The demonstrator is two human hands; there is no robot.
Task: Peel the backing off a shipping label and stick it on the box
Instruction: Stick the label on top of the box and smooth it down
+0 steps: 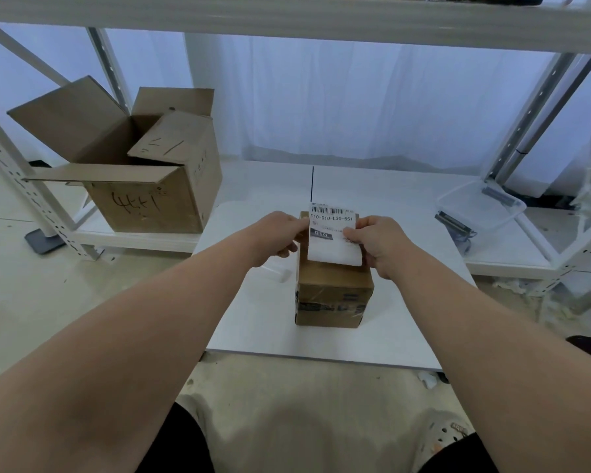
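A white shipping label (332, 220) with a barcode and printed numbers is held up between both hands, just above the far part of a small brown cardboard box (332, 295). My left hand (280, 237) pinches the label's left edge. My right hand (376, 241) pinches its right edge with thumb on the printed face. The label's lower part curls toward me as a blank white flap (335, 256). The box stands on a white board (253, 315) and has dark tape across its front.
A large open cardboard box (144, 186) with handwriting stands on the left low shelf. A clear plastic tray (481, 206) lies at right. White metal rack posts (539, 107) frame both sides, and a shelf runs overhead. My knees are at the bottom.
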